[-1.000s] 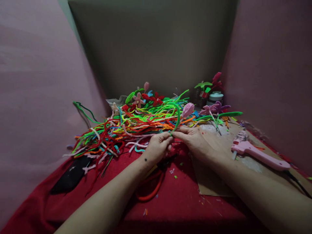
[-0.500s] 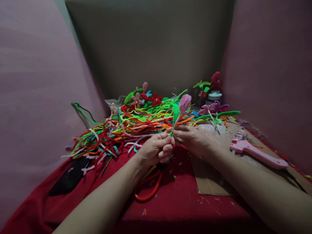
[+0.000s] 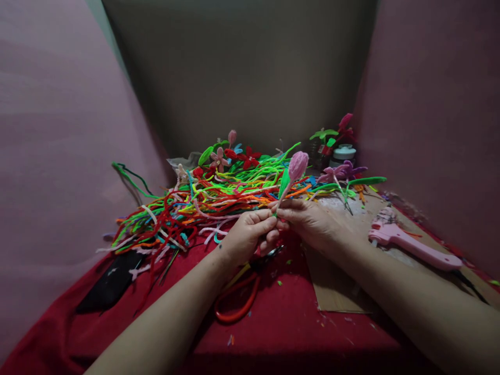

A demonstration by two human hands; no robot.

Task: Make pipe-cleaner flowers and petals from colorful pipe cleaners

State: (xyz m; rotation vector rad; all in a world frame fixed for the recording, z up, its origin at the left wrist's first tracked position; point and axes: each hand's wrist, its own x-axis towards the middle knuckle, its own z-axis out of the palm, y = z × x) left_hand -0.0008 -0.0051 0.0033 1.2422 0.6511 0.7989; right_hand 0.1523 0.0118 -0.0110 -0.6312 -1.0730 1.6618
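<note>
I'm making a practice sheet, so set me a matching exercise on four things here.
1. Large pink bud
2. Glue gun
3. Jar
4. Red handle

A. On the cardboard
B. At the back, under a pale lid
C. On the red cloth, close to the left arm
D. On a stem held by the left hand and right hand

Pairs: 1-D, 2-A, 3-B, 4-C

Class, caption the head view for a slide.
Left hand and right hand hold a pink flower before colourful fuzzy stems.
</note>
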